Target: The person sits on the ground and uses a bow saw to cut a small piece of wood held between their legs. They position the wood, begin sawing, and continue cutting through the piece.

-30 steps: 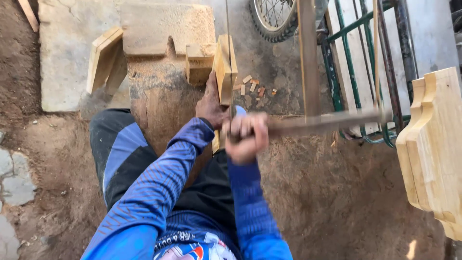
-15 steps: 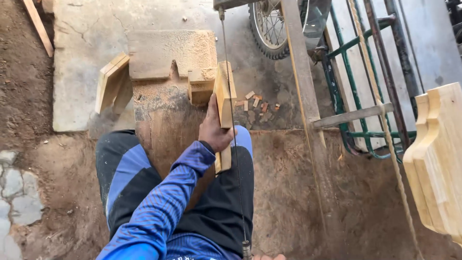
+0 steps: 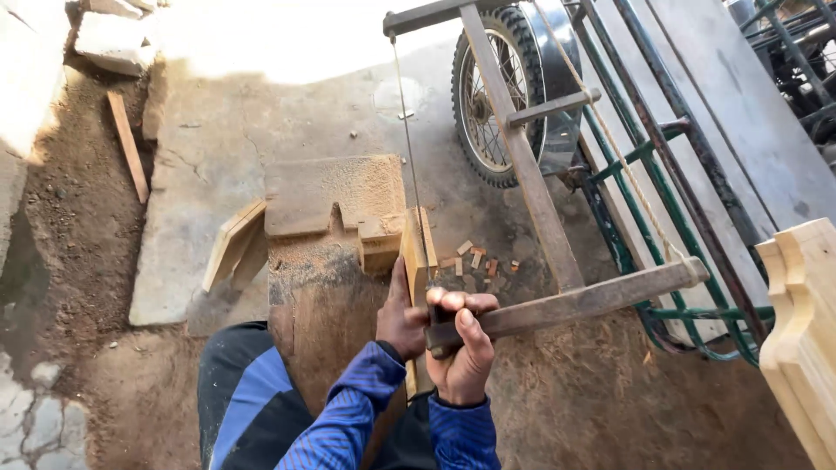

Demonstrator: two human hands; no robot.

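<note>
On the far left, a thin wood strip lies on brown soil, and pale stones sit near the top edge. Next to it a cracked concrete slab covers the ground, with a light board leaning at its lower part. Right of the board stands a dark wooden block that serves as a bench, dusted with sawdust, and a notched flat panel rests on its far end. A small pale block sits just beside the panel. The workpiece, a narrow pale plank standing on its edge, lies along the right side of the bench. The left hand presses on the near part of this plank, fingers closed around it, so it is held firm. Just beside it, the right hand is clenched on the lower wooden bar of a frame saw. The thin blade of the saw goes up from the plank to the upper bar. Small wood offcuts lie on the ground right of the plank. Farther right stands a wheel with spokes, then a green metal frame, and at the right edge a shaped pale wooden piece.
</note>
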